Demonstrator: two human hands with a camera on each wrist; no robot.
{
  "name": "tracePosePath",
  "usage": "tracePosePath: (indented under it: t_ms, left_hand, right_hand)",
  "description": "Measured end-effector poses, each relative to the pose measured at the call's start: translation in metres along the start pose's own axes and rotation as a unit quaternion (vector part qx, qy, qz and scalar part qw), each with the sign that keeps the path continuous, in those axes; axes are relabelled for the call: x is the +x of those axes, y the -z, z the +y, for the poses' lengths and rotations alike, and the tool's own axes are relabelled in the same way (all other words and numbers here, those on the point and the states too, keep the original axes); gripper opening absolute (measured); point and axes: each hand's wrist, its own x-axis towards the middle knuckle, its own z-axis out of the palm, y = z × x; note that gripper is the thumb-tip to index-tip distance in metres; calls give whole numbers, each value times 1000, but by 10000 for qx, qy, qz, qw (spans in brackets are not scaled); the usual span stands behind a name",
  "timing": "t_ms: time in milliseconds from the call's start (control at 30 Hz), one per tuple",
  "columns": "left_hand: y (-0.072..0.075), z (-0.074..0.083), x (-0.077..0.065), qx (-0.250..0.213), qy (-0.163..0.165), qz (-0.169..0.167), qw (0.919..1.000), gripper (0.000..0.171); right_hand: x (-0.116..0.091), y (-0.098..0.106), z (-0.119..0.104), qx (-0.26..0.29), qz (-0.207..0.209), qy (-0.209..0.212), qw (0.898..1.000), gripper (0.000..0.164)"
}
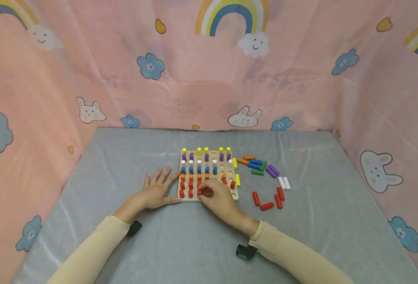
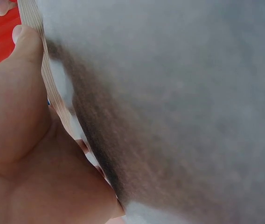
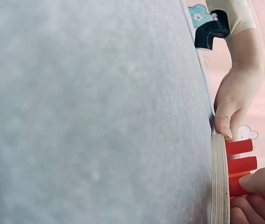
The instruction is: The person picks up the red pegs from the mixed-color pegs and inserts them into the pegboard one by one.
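A wooden pegboard [image 1: 209, 199] lies on the table, with rows of yellow, purple, white, blue, orange and red pegs standing in its holes. My right hand [image 1: 220, 199] pinches a red peg [image 1: 200, 193] between thumb and fingers at the board's near row. In the right wrist view that red peg [image 3: 237, 185] stands upright against the board beside two other red pegs [image 3: 242, 164]. My left hand [image 1: 155, 191] is spread flat at the board's left side, thumb and fingertips at its edge. Part of the board's near right is hidden under my right hand.
Right of the board lie loose pegs: red ones [image 1: 267, 206], two white [image 1: 284, 183], two purple [image 1: 272, 170], and several blue, green and orange ones [image 1: 257, 172]. Two yellow pegs [image 1: 237, 180] lie along its right edge. Pink printed cloth [image 1: 180, 98] surrounds the grey table [image 1: 159, 244].
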Motion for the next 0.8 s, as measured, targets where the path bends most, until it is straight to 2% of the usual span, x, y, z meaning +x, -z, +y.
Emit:
tracePosePath:
  t_ms: [333,800]
  left_hand:
    - [-1,-1,-1,-58,-65,64,9999,92]
    - [-1,-1,0,-35,-31,27,10000,93]
  right_hand:
    - [-2,3,-3,-133,-159,-93,9997,21]
    - [-2,4,-5,-277,-177,-38,9995,22]
